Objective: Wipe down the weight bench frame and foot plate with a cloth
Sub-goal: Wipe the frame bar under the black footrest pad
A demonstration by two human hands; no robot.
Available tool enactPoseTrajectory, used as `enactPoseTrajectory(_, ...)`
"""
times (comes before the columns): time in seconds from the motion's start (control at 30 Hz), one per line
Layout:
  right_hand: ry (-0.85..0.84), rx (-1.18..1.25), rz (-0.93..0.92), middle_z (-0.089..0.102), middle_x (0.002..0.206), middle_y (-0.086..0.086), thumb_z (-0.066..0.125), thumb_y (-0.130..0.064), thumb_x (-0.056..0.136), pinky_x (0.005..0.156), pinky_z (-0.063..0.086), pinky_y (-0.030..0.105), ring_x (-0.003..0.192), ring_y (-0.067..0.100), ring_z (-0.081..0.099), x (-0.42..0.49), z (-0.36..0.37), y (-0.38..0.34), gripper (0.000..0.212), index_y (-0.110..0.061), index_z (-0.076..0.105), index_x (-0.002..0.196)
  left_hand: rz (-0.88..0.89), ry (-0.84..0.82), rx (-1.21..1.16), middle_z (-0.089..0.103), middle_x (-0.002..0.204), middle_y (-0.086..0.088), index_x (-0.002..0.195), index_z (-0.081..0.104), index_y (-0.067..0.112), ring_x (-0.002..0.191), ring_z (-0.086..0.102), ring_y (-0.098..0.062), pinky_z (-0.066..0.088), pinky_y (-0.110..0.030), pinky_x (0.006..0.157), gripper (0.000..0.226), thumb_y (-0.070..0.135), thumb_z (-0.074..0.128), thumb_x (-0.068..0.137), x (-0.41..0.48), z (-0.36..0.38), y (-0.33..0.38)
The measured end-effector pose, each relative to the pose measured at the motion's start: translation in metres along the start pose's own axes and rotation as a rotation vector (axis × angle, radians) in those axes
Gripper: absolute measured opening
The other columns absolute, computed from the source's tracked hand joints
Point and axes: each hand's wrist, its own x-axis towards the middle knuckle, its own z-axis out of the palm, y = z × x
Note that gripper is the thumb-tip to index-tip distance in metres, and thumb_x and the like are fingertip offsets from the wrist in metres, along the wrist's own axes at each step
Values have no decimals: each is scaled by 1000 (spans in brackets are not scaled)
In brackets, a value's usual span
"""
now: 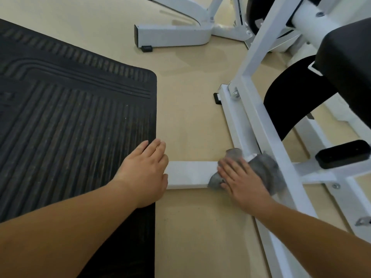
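A: Head view, lower centre of the frame. State hand conditions.

B: The right hand (242, 180) lies flat, fingers spread, pressing a grey cloth (263, 173) onto the weight bench frame (259, 121). The cloth is bunched where the white floor stabiliser bar (190, 174) joins the long white base rail. The left hand (145, 173) is open, fingers together, palm down, covering the left end of that bar and overlapping the right edge of the black ribbed rubber mat (70, 117). It holds nothing.

A: Edges and clearance?

B: The mat fills the left half of the frame; its rounded corner sits at upper centre. A strip of bare tan floor (192, 87) runs between the mat edge and the base rail, from upper centre to the bottom edge, crossed only by the stabiliser bar. Right of the rail, a slanted white upright, a black seat pad (345, 63) at upper right and a black foot plate (343, 154) at right centre crowd the space. The foot plate is well apart from the cloth. A second white machine base (172, 34) stands at top centre, with open floor between it and the mat.

A: Markings?

B: No legible brand, label or writing. Bolts show on the frame joints.
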Motion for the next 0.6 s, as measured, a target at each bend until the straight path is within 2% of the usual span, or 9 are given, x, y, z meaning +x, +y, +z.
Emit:
enactPoseTrajectory(0.07, -2, 230, 65, 17, 170, 1, 15, -44, 108, 127, -6, 44, 158, 16, 3, -4, 3, -28, 60, -16, 21, 161, -3, 26, -18, -1, 172, -14, 162, 19, 14, 159, -10, -29, -2, -49, 129, 65, 48, 17, 106, -3, 3, 1)
enactPoseTrajectory(0.13, 7, 473, 152, -6, 170, -10, 12, -44, 109, 126, -12, 40, 154, 4, -17, 4, -1, -52, 59, -23, 4, 163, -7, 25, -37, 1, 172, -13, 162, 19, 15, 159, -10, -29, -2, -48, 129, 65, 47, 16, 106, -4, 4, 1)
enactPoseTrajectory(0.2, 24, 634, 206, -17, 167, -15, 11, -47, 108, 126, -13, 38, 151, 0, -25, 21, -6, -69, 60, -28, -5, 163, -5, 33, -66, 1, 172, -11, 163, 17, 16, 159, -11, -27, -4, -47, 129, 66, 48, 17, 105, -3, 4, -1)
enactPoseTrajectory(0.3, 55, 677, 199, -17, 166, -16, 16, -53, 107, 126, -13, 38, 153, 4, -23, 43, -14, -90, 64, -30, -5, 163, -2, 61, -113, 5, 172, -9, 163, 16, 16, 159, -10, -25, -6, -45, 128, 68, 49, 21, 104, -2, 1, -2)
enactPoseTrajectory(0.43, 115, 581, 17, -5, 168, -15, 10, -57, 106, 128, -3, 36, 156, 5, -10, 47, -10, -79, 65, -28, 8, 164, 0, 85, -150, 9, 172, -7, 161, 21, 16, 159, -9, -23, -4, -44, 129, 66, 47, 24, 104, -3, 2, -5)
enactPoseTrajectory(0.53, 87, 489, 166, 9, 171, -4, 3, -55, 103, 128, 0, 32, 158, 12, 6, 40, 1, -48, 71, -20, 16, 164, -3, 71, -156, 7, 172, -7, 162, 19, 16, 159, -11, -23, -6, -44, 129, 67, 48, 23, 104, -5, 4, -4)
enactPoseTrajectory(0.6, 78, 484, 287, 16, 170, 7, 2, -56, 102, 129, -1, 38, 158, 21, 9, 44, 1, -58, 77, -12, 17, 163, -21, 87, -157, 6, 173, -7, 163, 18, 17, 159, -12, -23, -8, -44, 128, 68, 50, 21, 104, -2, 3, -2)
